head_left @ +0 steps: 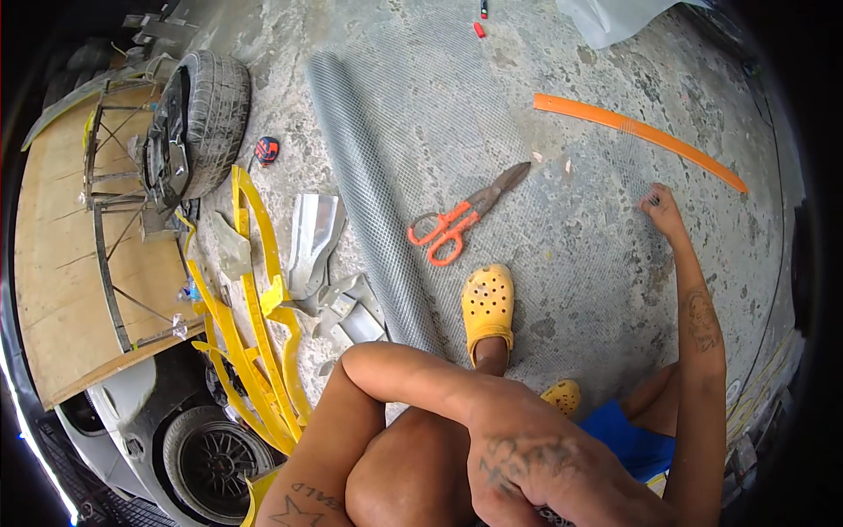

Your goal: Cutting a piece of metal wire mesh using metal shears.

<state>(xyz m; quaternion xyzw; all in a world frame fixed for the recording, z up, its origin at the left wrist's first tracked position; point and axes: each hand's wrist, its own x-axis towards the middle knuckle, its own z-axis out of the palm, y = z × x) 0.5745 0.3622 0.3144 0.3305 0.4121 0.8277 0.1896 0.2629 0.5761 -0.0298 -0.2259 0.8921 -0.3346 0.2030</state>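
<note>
A metal mesh sheet lies spread over the floor, its left part wound into a long grey mesh roll (367, 167). At the right side of the spread mesh, my right hand (660, 211) has its fingers closed on the mesh edge. My left arm is bent across my knee, and my left hand (536, 461) is close to the camera at the bottom. Its fingers are mostly hidden. Large shears (465, 218) with orange-red handles and dark blades rest on the mesh. Beyond my right hand lies a curved orange strip (667, 142), partly crossed by mesh.
Left of the roll are yellow bent bars (250, 303), silver metal pieces (314, 241), a tape measure (267, 150) and a tire (211, 123). A wooden panel (61, 237) stands behind them. My yellow clog (488, 303) stands on the mesh. A red cap (479, 30) lies far off.
</note>
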